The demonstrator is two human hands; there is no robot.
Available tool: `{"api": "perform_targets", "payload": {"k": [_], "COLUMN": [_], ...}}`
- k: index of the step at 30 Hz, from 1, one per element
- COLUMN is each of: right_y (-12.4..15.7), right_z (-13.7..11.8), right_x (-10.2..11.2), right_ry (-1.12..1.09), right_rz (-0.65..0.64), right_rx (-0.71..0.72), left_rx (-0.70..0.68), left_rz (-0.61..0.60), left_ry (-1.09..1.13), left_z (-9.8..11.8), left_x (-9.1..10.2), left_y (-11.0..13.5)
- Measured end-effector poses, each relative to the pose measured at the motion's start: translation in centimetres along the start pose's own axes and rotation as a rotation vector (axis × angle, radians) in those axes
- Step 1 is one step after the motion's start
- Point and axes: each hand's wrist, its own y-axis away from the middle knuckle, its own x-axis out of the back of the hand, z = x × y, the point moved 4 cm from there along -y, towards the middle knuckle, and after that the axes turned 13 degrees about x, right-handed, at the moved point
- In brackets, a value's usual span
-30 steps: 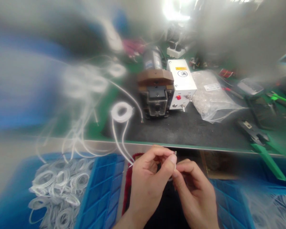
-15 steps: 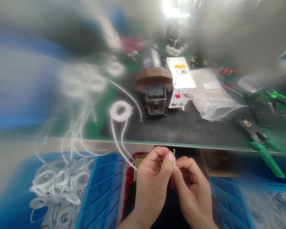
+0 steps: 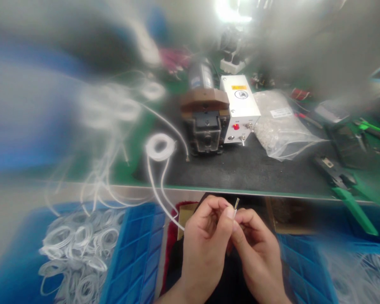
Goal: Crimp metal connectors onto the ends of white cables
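Observation:
Below the bench edge, my left hand (image 3: 205, 245) and my right hand (image 3: 256, 253) meet in a pinch around the end of a thin white wire (image 3: 160, 196). Its bare metal tip (image 3: 236, 203) pokes up between my fingertips. From my left hand the wire runs back to a small white coil (image 3: 160, 146) lying on the black mat (image 3: 240, 171). Behind the mat stands a small crimping machine (image 3: 205, 122) with a white control box (image 3: 240, 107) showing a red button.
A blue crate (image 3: 136, 257) at lower left holds several white wire coils (image 3: 79, 253); another blue crate (image 3: 335, 270) sits at lower right. A clear bag of small parts (image 3: 281, 126) and green-handled pliers (image 3: 345, 185) lie on the bench at right. Loose white wires (image 3: 107, 126) trail at left.
Both hands have shifted slightly, and the wire tip now tilts to the right instead of standing straight up. The view has dipped a little.

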Motion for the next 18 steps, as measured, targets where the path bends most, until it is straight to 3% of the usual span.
{"api": "perform_targets", "payload": {"k": [6,12,15,18], "right_y": [0.2,-0.7,-1.3,-1.9], "right_z": [-0.3,-1.3,-2.6,-4.3], "right_x": [-0.1,0.7,1.9,3.4], "right_ry": [-0.026,0.103,0.241,0.411], "right_rz": [0.063,-0.035,-0.075,-0.016], "right_rx": [-0.062,0.116,0.170,0.278], "left_rx": [-0.150,-0.272,-0.313,-0.357], "left_rz": [0.040,-0.060,-0.039,0.010], "left_ry": [-0.146,-0.248,-0.248,-0.331], "left_z": [0.9,1.1,1.1,1.2], "left_x": [0.1,0.4,0.8,1.0], "left_y": [0.3,0.3,0.5,0.7]}}
